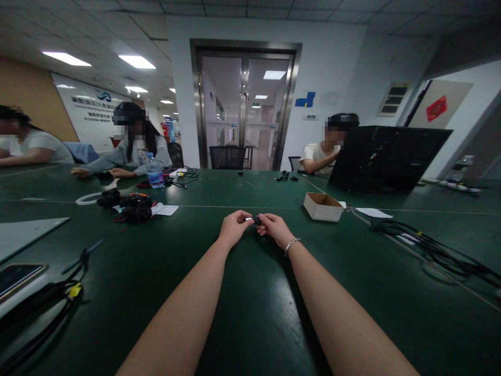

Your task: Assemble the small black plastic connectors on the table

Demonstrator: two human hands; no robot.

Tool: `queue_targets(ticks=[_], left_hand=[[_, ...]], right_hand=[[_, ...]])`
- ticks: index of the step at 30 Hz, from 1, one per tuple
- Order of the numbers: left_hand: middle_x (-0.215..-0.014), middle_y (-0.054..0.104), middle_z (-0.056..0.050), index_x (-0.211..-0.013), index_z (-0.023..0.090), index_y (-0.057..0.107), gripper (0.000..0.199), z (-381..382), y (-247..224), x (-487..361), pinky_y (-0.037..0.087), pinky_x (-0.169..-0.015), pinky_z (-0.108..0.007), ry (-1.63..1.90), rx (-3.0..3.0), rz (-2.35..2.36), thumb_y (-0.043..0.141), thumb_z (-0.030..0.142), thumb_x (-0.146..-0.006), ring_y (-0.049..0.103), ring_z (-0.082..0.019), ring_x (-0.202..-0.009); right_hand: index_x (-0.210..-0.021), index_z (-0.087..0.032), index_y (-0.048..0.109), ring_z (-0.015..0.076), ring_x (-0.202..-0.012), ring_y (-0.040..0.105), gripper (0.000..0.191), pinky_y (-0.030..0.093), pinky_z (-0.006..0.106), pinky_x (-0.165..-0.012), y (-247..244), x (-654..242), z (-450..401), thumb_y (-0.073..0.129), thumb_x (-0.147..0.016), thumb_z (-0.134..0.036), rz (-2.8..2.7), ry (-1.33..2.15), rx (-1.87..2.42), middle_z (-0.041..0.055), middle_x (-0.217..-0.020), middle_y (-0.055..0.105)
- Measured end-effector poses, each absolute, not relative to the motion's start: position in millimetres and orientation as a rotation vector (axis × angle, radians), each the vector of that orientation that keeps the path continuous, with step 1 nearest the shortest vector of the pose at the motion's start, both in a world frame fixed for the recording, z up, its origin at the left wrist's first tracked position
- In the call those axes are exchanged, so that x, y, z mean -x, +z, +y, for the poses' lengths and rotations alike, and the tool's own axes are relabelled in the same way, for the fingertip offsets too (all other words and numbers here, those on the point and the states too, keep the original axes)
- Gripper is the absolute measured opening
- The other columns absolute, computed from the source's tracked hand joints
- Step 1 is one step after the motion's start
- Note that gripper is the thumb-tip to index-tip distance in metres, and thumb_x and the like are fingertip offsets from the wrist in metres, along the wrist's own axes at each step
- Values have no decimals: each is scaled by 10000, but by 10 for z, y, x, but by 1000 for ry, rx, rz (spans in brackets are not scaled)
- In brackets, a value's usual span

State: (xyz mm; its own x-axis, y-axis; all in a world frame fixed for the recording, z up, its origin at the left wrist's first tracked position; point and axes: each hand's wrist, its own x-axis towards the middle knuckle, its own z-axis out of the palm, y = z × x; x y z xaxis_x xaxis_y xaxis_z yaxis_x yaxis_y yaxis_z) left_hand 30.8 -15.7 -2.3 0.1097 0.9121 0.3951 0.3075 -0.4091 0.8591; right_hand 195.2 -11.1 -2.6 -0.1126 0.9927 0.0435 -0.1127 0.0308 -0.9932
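Observation:
Out over the green table, both my hands meet on a small USB stick (257,221), black with a bright metal end. The fingers of my left hand (234,228) pinch it at the metal end. From the other side, my right hand (276,230), with a silver bracelet (291,246) at the wrist, grips the black end between thumb and fingers. Fingertips cover much of the stick, so I cannot tell whether it is one piece or two. An open cardboard box (323,208) stands to the right of my right hand.
Black cables lie at the left (74,303) and right (442,250). Black gear (131,204) and a water bottle (154,171) are at the left. Small black pieces (287,177) lie further back. A large monitor (385,159) stands at right. Several people sit around the table.

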Motion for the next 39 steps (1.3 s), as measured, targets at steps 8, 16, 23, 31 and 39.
queue_targets(ticks=[8, 16, 23, 31, 39], left_hand=[[-806, 692, -66, -862, 170, 681, 256, -89, -98, -295, 479, -709, -282, 1268, -1757, 1236, 639, 395, -746, 632, -168, -735], [-731, 684, -59, -816, 154, 664, 327, -4, -144, -280, 457, -634, -267, 1205, -1676, 1206, 578, 466, -768, 619, -160, -666], [-717, 679, -61, -824, 147, 663, 350, 0, -148, -269, 453, -614, -264, 1197, -1689, 1216, 566, 480, -776, 615, -161, -653], [-860, 692, -71, -860, 149, 661, 186, -43, -111, -298, 492, -781, -301, 1333, -1679, 1020, 689, 244, -703, 637, -167, -790], [-835, 687, -70, -853, 143, 653, 238, -52, -100, -325, 492, -782, -340, 1339, -1603, 887, 736, 234, -650, 639, -184, -775]], right_hand=[[-898, -110, 619, 103, -540, 612, 64, 531, 157, -494, -46, -1991, -125, 646, -842, -124, -1234, 1333, 980, 41, -690, 634], [-1017, -149, 598, 105, -612, 622, 264, 538, 171, -540, -44, -1998, -146, 690, -774, -104, -1295, 1322, 896, 12, -746, 618], [-1035, -156, 588, 111, -641, 631, 311, 540, 177, -553, -44, -2005, -153, 684, -751, -76, -1309, 1329, 881, 17, -806, 622], [-904, -111, 616, 95, -523, 590, 82, 521, 159, -484, -38, -1987, -117, 644, -839, -151, -1202, 1335, 977, 40, -669, 625], [-838, -117, 598, 88, -378, 484, 182, 449, 167, -374, -23, -1960, -116, 579, -899, -288, -1219, 1298, 1023, 4, -505, 557]])
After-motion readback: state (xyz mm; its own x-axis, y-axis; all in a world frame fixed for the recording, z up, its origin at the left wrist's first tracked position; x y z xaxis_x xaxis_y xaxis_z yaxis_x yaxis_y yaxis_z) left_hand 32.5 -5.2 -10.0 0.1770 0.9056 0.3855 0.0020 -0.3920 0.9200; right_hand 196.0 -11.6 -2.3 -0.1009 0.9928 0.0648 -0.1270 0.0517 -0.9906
